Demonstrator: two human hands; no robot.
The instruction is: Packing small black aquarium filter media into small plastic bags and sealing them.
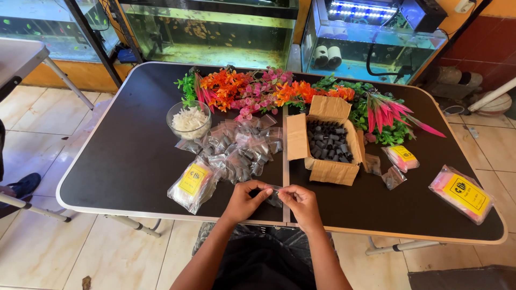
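Observation:
My left hand (245, 201) and my right hand (301, 201) meet at the near edge of the black folding table (123, 156). Together they pinch a small clear plastic bag (274, 194) with something dark inside. Just beyond my hands lies a pile of similar small filled bags (239, 147). An open cardboard box (328, 140) full of small black cylinders stands to the right of the pile. A packet with a yellow label (192, 183) lies left of my left hand.
A glass bowl of white bits (188, 119) stands at the left. Artificial plants (279, 91) in orange, pink and green line the far edge. More labelled packets (462, 194) (402, 157) lie at the right. Fish tanks (215, 32) stand behind the table.

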